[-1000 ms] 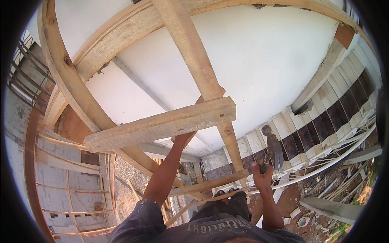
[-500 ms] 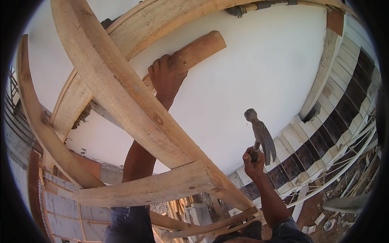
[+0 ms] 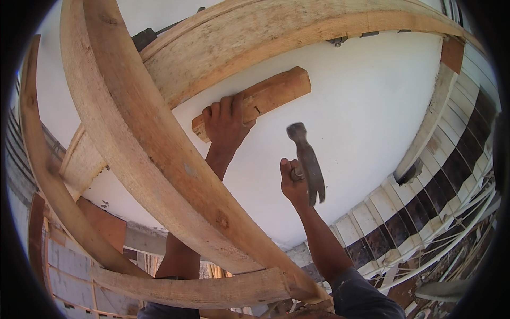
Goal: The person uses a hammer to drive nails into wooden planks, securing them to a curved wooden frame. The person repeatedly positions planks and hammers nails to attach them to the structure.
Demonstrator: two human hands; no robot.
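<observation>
Against the white wall, my left hand (image 3: 226,123) grips a short wooden block (image 3: 276,95) near its left end, fingers wrapped over the upper edge. The block slants upward to the right, below a long horizontal timber beam (image 3: 255,40). My right hand (image 3: 294,181) is closed round the handle of a claw hammer (image 3: 309,165). Its metal head is raised with the striking face up and the claw pointing down, apart from the block. Most of the handle is hidden by the hand and by the head's angle. My left forearm passes behind a diagonal timber.
A thick diagonal timber (image 3: 159,143) crosses in front of my left arm and joins a lower crosspiece (image 3: 212,290). Another timber (image 3: 45,143) stands at the left. White and dark tiles (image 3: 425,196) and pale thin bars (image 3: 451,255) lie to the right, with debris below.
My right hand and the hammer have moved left and up, closer to the block. The block and my left hand appear slightly lower and further right as the view has shifted.
</observation>
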